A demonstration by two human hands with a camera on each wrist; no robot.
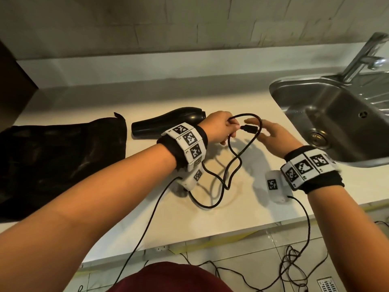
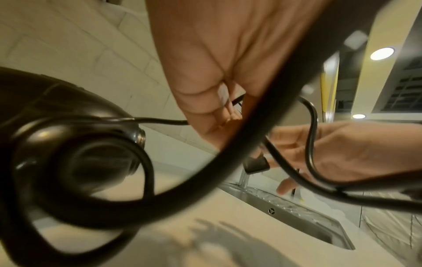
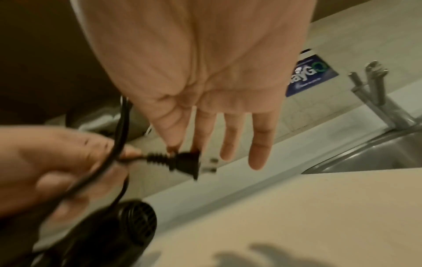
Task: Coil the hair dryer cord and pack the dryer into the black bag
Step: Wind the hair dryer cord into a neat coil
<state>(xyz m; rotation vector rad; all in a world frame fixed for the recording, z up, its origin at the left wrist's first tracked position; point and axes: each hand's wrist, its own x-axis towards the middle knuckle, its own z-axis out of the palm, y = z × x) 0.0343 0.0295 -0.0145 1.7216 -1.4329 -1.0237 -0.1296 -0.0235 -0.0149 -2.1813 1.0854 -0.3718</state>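
The black hair dryer [image 1: 168, 121] lies on the pale counter, nozzle pointing left. Its black cord [image 1: 246, 148] hangs in loose loops from my left hand [image 1: 223, 129], whose fingers grip the gathered strands just behind the plug [image 3: 182, 162]. The plug sticks out to the right of that fist. My right hand [image 1: 271, 133] hovers beside the plug with fingers straight and spread, thumb and forefinger tips near the plug body. The black bag [image 1: 61, 161] lies flat on the counter left of the dryer. In the left wrist view the dryer's rear end [image 2: 75, 153] is close up with cord looping in front.
A steel sink [image 1: 328, 114] with a tap [image 1: 364, 57] is sunk into the counter at the right. The counter's front edge [image 1: 210, 237] runs below my arms. Thin black cables [image 1: 290, 270] lie on the tiled floor. A dark cabinet [image 1: 12, 81] stands at far left.
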